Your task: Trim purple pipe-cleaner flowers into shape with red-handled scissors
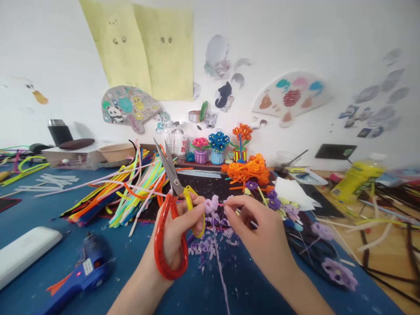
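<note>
My left hand [179,223] is closed around a pair of scissors [171,243], one red handle loop and one yellow, with the blades parted and pointing up. Between its thumb and fingers it also pinches a lilac pipe cleaner [211,204], curled into small loops at the top, its long tail hanging down toward me. Close on the right, my right hand [259,225] is closed in a pinch. A bit of lilac fuzz shows at its fingertips, partly hidden behind them. Purple and lilac clippings [205,246] lie below the hands.
Bundled colourful pipe cleaners [141,183] lie left; a blue glue gun [90,267] and white case [28,251] are nearer. Orange pipe-cleaner pieces [249,170] and potted pipe-cleaner flowers [218,144] stand behind. Lilac flowers [339,272] and a yellow bottle [357,177] are right.
</note>
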The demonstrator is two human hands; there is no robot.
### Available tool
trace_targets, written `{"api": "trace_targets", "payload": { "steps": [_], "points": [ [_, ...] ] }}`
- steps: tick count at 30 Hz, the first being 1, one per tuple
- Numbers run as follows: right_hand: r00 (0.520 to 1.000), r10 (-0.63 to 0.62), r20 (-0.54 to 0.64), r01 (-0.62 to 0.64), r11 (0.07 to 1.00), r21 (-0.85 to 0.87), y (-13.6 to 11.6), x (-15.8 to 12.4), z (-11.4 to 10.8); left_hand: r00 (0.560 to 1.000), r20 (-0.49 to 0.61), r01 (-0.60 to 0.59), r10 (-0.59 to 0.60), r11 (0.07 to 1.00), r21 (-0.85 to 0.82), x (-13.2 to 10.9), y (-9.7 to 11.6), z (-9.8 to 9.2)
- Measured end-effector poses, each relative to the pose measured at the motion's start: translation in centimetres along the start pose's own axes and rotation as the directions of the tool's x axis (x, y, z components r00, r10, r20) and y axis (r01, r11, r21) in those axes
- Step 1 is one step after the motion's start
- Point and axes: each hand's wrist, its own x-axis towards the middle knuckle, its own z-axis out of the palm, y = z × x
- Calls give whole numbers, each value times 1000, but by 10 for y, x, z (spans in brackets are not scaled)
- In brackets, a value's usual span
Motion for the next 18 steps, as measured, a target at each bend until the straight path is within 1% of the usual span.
{"api": "trace_targets", "payload": {
  "steps": [2, 3, 5, 8, 11, 15, 18],
  "points": [
    [994, -71, -80, 70, 997, -13, -3, -2, -3, 1000, 21, 14, -14, 1000, -9, -1, 0, 1],
    [988, -118, -102, 115, 993, -28, -4, -3, -3, 999, 27, 22, -22, 1000, -9, -1, 0, 1],
    [975, -198, -103, 193, 980, -51, -4, -4, -4, 999, 31, 31, -31, 1000, -1, -2, -1, 2],
    [967, -247, -58, 245, 969, -40, -4, -5, -3, 999, 35, 40, -41, 999, 22, -4, -2, 3],
    [975, -221, -27, 221, 975, 16, -4, -3, -3, 998, 41, 52, -53, 998, 25, -4, -2, 3],
    [995, -92, 28, 87, 987, 138, -5, 0, -4, 995, 90, 42, -44, 999, 31, -4, 0, 4],
    [997, -44, 58, 33, 983, 181, -5, 1, -5, 992, 117, 47, -48, 999, 13, -4, 1, 5]
  ]
}}
